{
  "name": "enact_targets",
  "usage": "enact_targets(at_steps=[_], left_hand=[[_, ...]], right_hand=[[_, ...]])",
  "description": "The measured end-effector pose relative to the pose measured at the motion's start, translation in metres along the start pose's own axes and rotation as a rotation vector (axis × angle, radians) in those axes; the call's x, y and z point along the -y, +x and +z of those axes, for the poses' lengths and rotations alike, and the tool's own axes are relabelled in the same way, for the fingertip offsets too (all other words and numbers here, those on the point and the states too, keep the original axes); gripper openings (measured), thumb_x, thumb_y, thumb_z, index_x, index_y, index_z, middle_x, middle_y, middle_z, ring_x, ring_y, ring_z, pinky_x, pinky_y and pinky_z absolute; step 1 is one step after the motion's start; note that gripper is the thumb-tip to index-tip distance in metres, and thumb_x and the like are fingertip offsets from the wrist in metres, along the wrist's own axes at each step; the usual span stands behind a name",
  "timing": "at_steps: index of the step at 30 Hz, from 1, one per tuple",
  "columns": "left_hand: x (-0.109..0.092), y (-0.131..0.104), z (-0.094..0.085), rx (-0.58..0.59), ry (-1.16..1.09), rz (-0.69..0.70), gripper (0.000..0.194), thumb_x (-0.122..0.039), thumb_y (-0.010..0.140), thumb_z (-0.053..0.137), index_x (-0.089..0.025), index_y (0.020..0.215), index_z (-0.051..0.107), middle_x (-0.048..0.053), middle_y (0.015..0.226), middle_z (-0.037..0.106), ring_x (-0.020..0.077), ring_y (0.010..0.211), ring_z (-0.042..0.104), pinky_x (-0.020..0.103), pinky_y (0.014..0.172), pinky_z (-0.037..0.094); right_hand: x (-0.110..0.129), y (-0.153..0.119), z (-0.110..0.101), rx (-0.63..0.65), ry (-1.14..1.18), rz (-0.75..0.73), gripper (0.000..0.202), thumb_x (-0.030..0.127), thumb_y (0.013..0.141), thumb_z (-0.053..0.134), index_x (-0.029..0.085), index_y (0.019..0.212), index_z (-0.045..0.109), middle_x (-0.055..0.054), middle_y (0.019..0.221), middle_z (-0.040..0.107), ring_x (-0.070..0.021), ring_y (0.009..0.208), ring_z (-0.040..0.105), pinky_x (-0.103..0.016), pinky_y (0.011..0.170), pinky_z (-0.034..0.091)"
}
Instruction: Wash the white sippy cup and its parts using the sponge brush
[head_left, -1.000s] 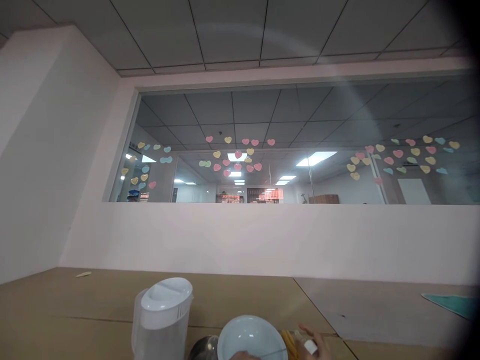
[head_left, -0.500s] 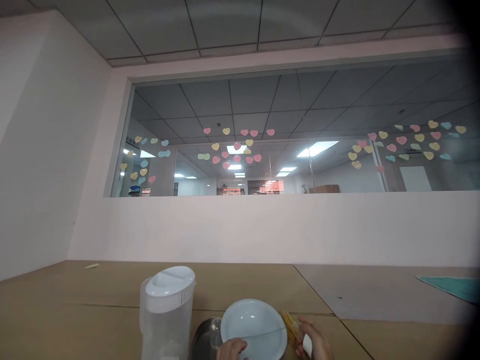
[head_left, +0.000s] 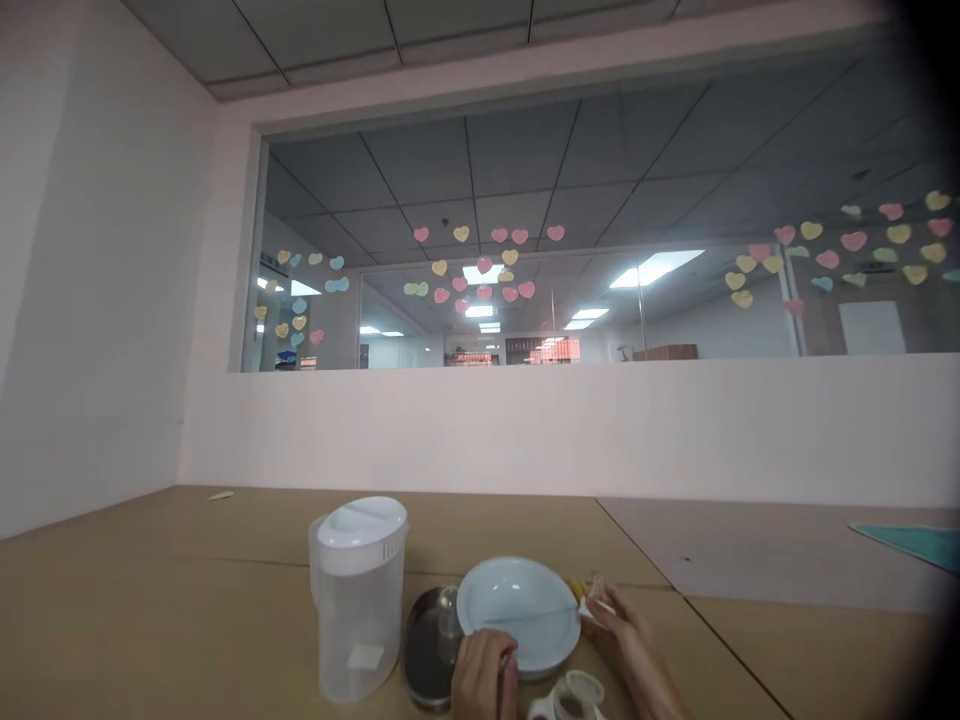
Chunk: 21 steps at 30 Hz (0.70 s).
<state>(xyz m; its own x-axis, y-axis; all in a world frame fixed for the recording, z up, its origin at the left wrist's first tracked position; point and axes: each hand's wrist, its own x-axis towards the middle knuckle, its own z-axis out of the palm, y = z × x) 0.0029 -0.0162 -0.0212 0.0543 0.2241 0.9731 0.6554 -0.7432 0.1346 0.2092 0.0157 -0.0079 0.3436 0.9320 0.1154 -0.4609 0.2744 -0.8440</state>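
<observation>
A pale blue-white bowl sits in front of me, with a thin line or rod crossing it; I cannot tell which. My left hand is at its near left rim with fingers curled, and what they hold, if anything, is hidden. At the right rim, my right hand pinches a small white and clear piece whose kind is unclear. Something yellow shows behind that hand. Below the bowl lies a white ring-shaped part, cut off by the frame.
Left of the bowl stands a clear pitcher with a white lid. Between them is a dark metal tray with a clear cylindrical object at its edge. A teal cloth lies far right. A wall with a window rises behind the table.
The view has tilted down and shifted left. My right hand has lifted its small white piece near the bowl's rim, covering much of the yellow thing. The white ring-shaped part has come into view.
</observation>
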Motion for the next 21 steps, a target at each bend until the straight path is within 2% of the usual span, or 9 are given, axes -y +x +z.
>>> enact_targets(at_steps=[1,5,9,11,14,18,21], left_hand=[[-0.002,0.0,-0.005,0.09,-0.028,-0.007,0.026,-0.024,0.091,0.035,-0.019,0.082,0.058,0.003,0.072,0.062,0.014,0.068,0.059,0.024,0.065,0.045],[-0.007,0.007,-0.014,0.21,-0.112,-0.08,0.021,-0.021,0.09,0.037,-0.018,0.089,0.057,0.005,0.082,0.062,0.0155,0.078,0.057,0.027,0.072,0.043],[-0.011,0.027,-0.009,0.17,-0.193,-0.268,0.02,-0.023,0.091,0.037,-0.018,0.087,0.057,0.005,0.084,0.061,0.0164,0.082,0.056,0.029,0.076,0.043],[-0.016,0.043,-0.007,0.211,-0.268,-0.312,0.019,-0.024,0.09,0.039,-0.018,0.09,0.057,0.005,0.089,0.062,0.0171,0.088,0.056,0.031,0.08,0.044],[-0.026,0.069,-0.005,0.391,-0.372,-0.247,0.02,-0.022,0.085,0.047,-0.02,0.103,0.057,0.006,0.1,0.062,0.0178,0.096,0.055,0.033,0.087,0.044],[-0.04,0.09,0.002,0.654,-0.397,-0.111,0.046,-0.015,0.077,0.054,-0.025,0.122,0.05,0.005,0.122,0.055,0.0193,0.114,0.049,0.035,0.1,0.039],[-0.047,0.094,0.01,0.738,-0.325,-0.066,0.051,-0.016,0.078,0.053,-0.025,0.127,0.045,0.005,0.124,0.055,0.0206,0.115,0.048,0.038,0.1,0.04]], right_hand=[[0.001,-0.003,0.0,0.029,-0.024,0.004,0.06,0.038,0.047,0.081,0.018,0.1,0.063,-0.006,0.104,0.068,-0.0276,0.107,0.058,-0.031,0.083,0.051],[0.008,-0.014,0.004,0.139,-0.066,-0.019,0.057,0.035,0.051,0.082,0.019,0.101,0.062,-0.006,0.106,0.067,-0.0258,0.106,0.058,-0.034,0.09,0.048],[0.014,-0.021,0.012,0.162,-0.118,-0.115,0.051,0.032,0.046,0.085,0.019,0.09,0.063,-0.006,0.096,0.069,-0.0237,0.097,0.061,-0.032,0.087,0.049],[0.016,-0.025,0.015,0.199,-0.141,-0.13,0.05,0.031,0.047,0.085,0.019,0.09,0.063,-0.006,0.096,0.068,-0.0222,0.093,0.062,-0.031,0.081,0.05],[0.017,-0.029,0.019,0.26,-0.131,-0.157,0.048,0.031,0.049,0.084,0.02,0.091,0.063,-0.005,0.099,0.067,-0.0205,0.088,0.062,-0.029,0.075,0.051],[0.022,-0.034,0.022,0.24,-0.075,-0.218,0.045,0.03,0.048,0.084,0.02,0.087,0.062,-0.004,0.092,0.066,-0.019,0.086,0.061,-0.029,0.076,0.05],[0.026,-0.038,0.024,0.214,-0.049,-0.245,0.044,0.028,0.049,0.084,0.021,0.087,0.063,-0.002,0.09,0.066,-0.0175,0.087,0.06,-0.028,0.08,0.049]])
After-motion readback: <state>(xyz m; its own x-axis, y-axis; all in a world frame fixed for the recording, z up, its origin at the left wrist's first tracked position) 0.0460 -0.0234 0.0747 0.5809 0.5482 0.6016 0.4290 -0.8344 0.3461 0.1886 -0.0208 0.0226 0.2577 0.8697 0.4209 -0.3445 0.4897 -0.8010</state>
